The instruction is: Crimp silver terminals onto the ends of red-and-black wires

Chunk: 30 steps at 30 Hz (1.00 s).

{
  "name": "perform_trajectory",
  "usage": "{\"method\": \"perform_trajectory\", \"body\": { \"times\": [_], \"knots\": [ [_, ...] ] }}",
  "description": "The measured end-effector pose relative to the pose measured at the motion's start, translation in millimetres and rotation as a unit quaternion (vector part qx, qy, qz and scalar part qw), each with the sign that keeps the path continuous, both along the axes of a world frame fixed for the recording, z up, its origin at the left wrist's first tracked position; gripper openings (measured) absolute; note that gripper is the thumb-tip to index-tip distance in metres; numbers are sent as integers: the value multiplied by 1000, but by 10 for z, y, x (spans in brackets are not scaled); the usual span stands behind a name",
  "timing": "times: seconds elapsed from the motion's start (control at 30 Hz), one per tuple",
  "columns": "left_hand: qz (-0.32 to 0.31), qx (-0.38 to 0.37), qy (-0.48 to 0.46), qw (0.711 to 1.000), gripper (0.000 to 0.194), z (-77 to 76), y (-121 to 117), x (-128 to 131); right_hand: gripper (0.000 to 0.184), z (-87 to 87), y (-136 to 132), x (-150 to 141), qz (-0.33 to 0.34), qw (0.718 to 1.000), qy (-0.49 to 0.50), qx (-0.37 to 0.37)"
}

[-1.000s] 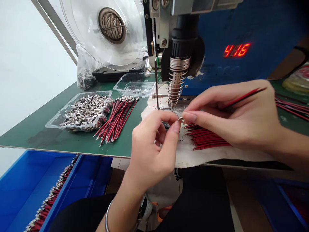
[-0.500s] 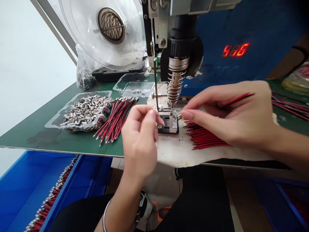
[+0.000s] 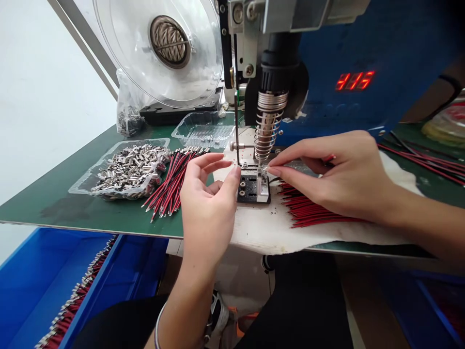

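My right hand (image 3: pixel 337 169) pinches a red-and-black wire (image 3: pixel 330 158) between thumb and forefinger, its tip at the small metal jig (image 3: pixel 253 188) under the spring-wrapped machine head (image 3: pixel 268 127). My left hand (image 3: pixel 207 203) hovers just left of the jig with fingers spread and nothing in them, one fingertip near the jig's edge. A bundle of red-and-black wires (image 3: pixel 312 211) lies on the white cloth (image 3: pixel 276 228) beneath my right hand.
A clear tray of small metal terminals (image 3: pixel 127 167) and a second wire bundle (image 3: pixel 174 179) lie left on the green bench (image 3: pixel 72 203). An empty clear tray (image 3: pixel 205 128), a solder reel (image 3: pixel 163 48), a red digit display (image 3: pixel 354 81) and blue bins (image 3: pixel 43 281) surround them.
My left hand let go of the wire tip, drew back left and opened. My right hand carried the wire end to the jig under the machine head.
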<state>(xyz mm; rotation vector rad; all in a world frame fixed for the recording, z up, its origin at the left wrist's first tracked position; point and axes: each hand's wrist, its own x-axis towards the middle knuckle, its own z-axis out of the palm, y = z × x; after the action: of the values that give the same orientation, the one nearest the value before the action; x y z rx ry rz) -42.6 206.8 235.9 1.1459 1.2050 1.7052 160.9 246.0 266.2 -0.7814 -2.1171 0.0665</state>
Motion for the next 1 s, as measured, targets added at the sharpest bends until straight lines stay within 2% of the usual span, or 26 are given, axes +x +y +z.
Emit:
{"method": "perform_trajectory", "body": {
  "times": [0.23, 0.5, 0.73, 1.0],
  "knots": [
    [-11, 28, -16, 999, 14, -36, -7, 22, 10, -8, 14, 11, 18, 1000, 6, -8],
    [-8, 23, 29, 999, 2, -34, -36, -8, 12, -28, 46, 18, 8, 1000, -25, 10],
    [2, 22, 46, 999, 2, -42, -39, 4, 13, -32, 21, 23, 4, 999, -35, 30],
    [2, 31, 52, 998, 2, -51, -40, 4, 14, -16, 25, 21, 5, 1000, -13, 17]
  ]
}}
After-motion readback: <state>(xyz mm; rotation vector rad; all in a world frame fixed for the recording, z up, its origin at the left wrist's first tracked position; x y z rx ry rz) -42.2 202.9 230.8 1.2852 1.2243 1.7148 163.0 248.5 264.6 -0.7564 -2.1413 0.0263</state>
